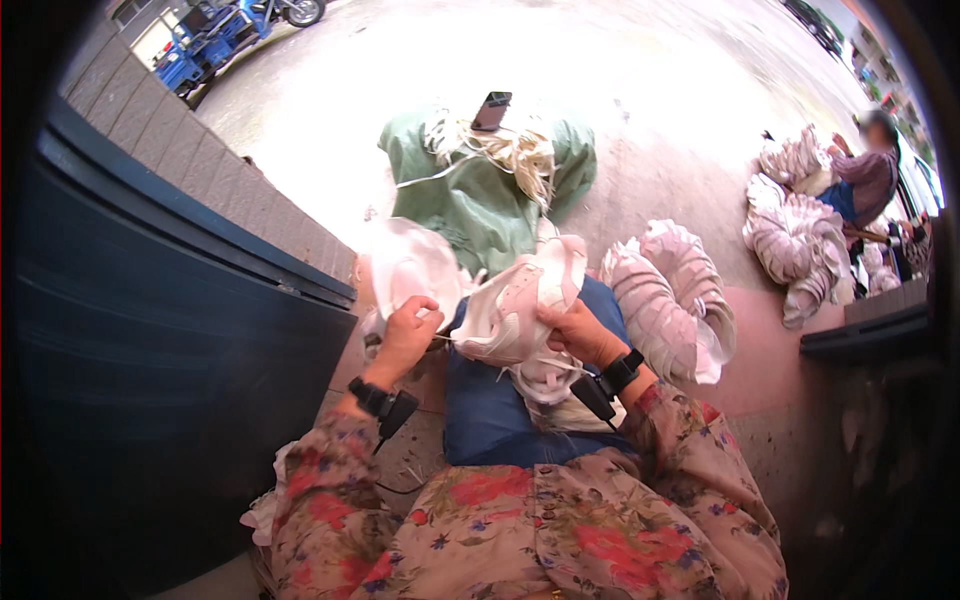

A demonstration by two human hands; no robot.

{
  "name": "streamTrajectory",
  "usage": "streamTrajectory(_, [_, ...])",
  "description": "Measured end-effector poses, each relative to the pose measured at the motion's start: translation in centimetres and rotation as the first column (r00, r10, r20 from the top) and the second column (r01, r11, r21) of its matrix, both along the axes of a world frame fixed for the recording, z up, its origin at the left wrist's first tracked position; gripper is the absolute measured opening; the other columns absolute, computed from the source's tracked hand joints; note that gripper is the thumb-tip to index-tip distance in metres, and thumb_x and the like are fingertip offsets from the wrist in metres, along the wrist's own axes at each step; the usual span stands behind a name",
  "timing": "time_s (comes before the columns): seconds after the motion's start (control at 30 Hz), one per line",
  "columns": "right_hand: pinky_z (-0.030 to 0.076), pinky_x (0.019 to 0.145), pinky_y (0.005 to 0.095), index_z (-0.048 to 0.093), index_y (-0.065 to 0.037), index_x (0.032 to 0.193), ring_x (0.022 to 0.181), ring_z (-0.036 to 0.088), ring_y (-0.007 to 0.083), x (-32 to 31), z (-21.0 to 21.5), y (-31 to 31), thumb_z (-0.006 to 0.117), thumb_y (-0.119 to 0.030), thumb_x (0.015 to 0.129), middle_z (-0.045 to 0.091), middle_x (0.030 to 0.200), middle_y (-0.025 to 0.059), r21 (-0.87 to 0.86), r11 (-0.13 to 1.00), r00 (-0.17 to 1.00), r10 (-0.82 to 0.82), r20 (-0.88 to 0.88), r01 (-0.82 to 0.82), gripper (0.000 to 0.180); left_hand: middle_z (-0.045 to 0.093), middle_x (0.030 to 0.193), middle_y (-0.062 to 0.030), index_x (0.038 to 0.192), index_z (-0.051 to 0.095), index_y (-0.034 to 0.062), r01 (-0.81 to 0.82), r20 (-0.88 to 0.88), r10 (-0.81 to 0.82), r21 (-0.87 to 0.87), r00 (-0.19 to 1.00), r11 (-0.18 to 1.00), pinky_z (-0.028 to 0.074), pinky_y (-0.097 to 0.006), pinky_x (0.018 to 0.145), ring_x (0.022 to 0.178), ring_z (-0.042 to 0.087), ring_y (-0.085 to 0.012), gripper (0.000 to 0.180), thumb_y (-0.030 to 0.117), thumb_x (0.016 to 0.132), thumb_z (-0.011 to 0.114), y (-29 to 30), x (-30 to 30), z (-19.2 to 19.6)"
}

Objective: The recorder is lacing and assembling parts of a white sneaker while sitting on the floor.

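Observation:
My left hand (410, 330) is closed around a thin pale lace or thread at the side of a white and pale pink shoe upper (510, 305). Over my blue-clad lap, my right hand (575, 332) grips that same upper from the right. More white uppers (410, 262) lie just beyond my left hand. Both wrists carry black bands with small devices. My sleeves are floral.
A green sack (480, 200) with a bundle of cream laces (510, 150) and a dark phone (491, 110) lies ahead on the ground. Stacked pale uppers (665, 300) sit at right. A dark blue panel (150, 350) stands at left. Another person (865, 170) sits far right among more stacks.

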State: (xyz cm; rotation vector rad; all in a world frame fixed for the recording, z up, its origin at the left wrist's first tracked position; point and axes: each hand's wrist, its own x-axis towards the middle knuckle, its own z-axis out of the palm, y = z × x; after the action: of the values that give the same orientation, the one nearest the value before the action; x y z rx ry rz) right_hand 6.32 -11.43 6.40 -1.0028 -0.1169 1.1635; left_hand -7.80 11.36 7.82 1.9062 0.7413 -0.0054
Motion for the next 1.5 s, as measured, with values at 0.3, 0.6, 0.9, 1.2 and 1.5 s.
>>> streamTrajectory(0.3, [0.027,0.033,0.0165,0.052,-0.005,0.101,0.045,0.043,0.0032,1.4,-2.5,-4.4,0.048,-0.03,0.088,0.056,0.073,-0.0004,-0.044,0.978,0.965,-0.207,-0.164,0.203,0.029,0.047,0.105,-0.0134,0.109,0.048,0.0087,0.524,0.155,-0.604,0.363,0.782,0.771,0.045,-0.036,0.071,0.087,0.054,-0.0281,0.049,0.014,0.065,0.069,-9.2,0.2,2.4])
streamTrajectory(0.6, [0.024,0.031,0.02,0.049,-0.011,0.083,0.037,0.029,0.0037,3.5,0.5,-14.9,0.043,-0.024,0.088,0.042,0.057,-0.0034,-0.145,0.631,0.647,-0.739,0.19,0.762,0.015,0.056,0.084,-0.0138,0.097,0.051,0.0045,0.474,0.156,-0.611,0.494,0.776,0.729,0.045,-0.04,0.058,0.07,0.056,-0.034,0.028,0.013,0.073,0.06,-12.7,-2.0,2.6])
streamTrajectory(0.9, [0.034,0.033,0.023,0.055,-0.005,0.088,0.039,0.041,0.0112,-3.7,-0.1,-15.3,0.041,-0.034,0.087,0.058,0.068,0.0067,-0.485,0.779,0.894,-0.211,0.395,0.398,0.032,0.052,0.081,-0.0097,0.098,0.05,0.01,0.713,-0.142,-0.827,0.598,0.544,0.366,0.046,-0.038,0.05,0.064,0.058,-0.0277,0.025,0.016,0.075,0.056,-16.9,-2.4,-0.7])
streamTrajectory(1.2, [0.046,0.061,0.0345,0.056,-0.002,0.09,0.078,0.058,0.0245,-7.6,-0.3,-7.2,0.049,-0.008,0.07,0.057,0.082,0.0114,-0.5,0.838,-0.098,0.529,0.843,0.216,0.022,0.054,0.098,-0.0063,0.102,0.053,0.0179,0.757,-0.198,-0.861,0.592,0.468,0.275,0.048,-0.036,0.055,0.074,0.059,-0.0265,0.03,0.023,0.073,0.059,-14.6,-0.3,-3.2])
streamTrajectory(1.5, [0.049,0.06,0.0393,0.051,0.004,0.087,0.069,0.061,0.0316,-4.2,-2.2,-4.1,0.046,-0.009,0.076,0.061,0.073,0.0194,-0.689,0.639,0.163,0.682,0.713,0.341,0.017,0.057,0.088,-0.0061,0.091,0.057,0.0114,0.498,-0.012,-0.666,0.675,0.746,0.544,0.047,-0.033,0.058,0.074,0.059,-0.0254,0.028,0.028,0.07,0.065,-11.1,-1.1,-3.5])
